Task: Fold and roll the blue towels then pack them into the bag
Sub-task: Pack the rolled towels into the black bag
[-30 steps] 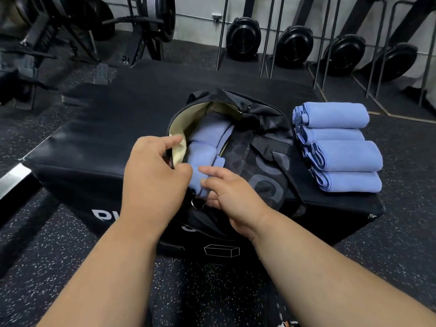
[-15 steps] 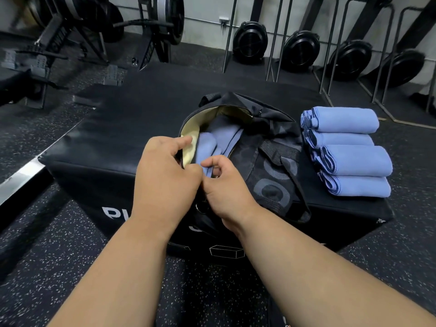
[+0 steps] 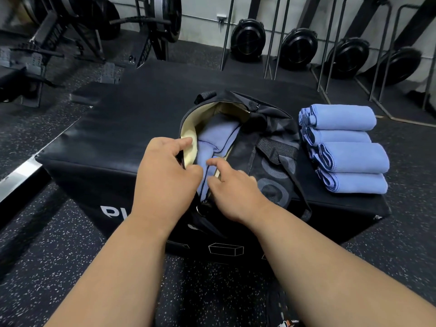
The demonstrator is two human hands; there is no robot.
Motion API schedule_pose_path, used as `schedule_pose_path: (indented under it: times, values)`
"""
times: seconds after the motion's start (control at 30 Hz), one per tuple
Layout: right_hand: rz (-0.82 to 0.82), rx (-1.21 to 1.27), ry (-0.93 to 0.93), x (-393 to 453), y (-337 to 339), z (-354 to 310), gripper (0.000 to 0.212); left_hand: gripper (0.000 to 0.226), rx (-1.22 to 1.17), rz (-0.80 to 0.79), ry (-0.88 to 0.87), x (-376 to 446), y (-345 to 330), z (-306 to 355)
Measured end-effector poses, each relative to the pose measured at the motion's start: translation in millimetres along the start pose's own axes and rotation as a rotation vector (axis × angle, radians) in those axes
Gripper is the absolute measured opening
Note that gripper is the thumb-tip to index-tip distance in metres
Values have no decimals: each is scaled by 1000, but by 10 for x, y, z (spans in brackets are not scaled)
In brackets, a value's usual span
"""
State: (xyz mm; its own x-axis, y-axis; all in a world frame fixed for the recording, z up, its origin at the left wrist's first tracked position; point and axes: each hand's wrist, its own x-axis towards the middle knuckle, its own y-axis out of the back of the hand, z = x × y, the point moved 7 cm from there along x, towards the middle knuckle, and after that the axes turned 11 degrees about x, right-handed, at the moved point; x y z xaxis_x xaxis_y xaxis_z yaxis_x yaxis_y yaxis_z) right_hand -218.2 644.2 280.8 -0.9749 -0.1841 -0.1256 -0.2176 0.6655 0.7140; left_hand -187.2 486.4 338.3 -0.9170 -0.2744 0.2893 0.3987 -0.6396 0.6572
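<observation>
The black bag (image 3: 271,166) sits on a black padded box (image 3: 113,128), its mouth open to a cream lining, with blue towels (image 3: 212,147) already tucked inside. The left hand (image 3: 165,175) pinches the near left edge of the opening, thumb on the lining, holding it apart. The right hand (image 3: 233,187) rests at the opposite edge with fingers loosely curled; whether it actually grips fabric I cannot tell. Four rolled towels (image 3: 346,147) lie stacked on the box just right of the bag, not yet packed. The likely trouble: the opening looks narrow, so forcing the next roll in could unroll it or snag it on the strap, and letting the edge go would let the mouth close
</observation>
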Motion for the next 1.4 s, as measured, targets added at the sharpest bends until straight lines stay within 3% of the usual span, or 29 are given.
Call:
schedule_pose_path:
  times: [0.13, 0.33, 0.5, 0.7, 0.93, 1.17, 1.4]
  values:
    - [-98, -98, 77, -8, 89, 89, 41, 54, 20, -17, -24, -27, -41, 54]
    - [-123, 214, -60, 92, 138, 357, 35, 53, 56, -28, 1, -32, -99, 26]
    - [-153, -50, -40, 72, 281, 350, 43, 54, 74, -32, 9, -14, -127, -12]
    - [-31, -243, -27, 71, 432, 338, 30, 53, 101, -41, -10, 15, -197, 0]
    - [337, -366, 61, -93, 910, 505, 57, 52, 136, -46, -28, 39, -236, 36]
    - [599, -321, 34, -537, 1416, 782, 60, 55, 169, -84, -63, -34, -378, 165]
    - [554, -38, -178, -629, 1413, 1255, 69, 60, 231, -136, -105, -182, -574, 333]
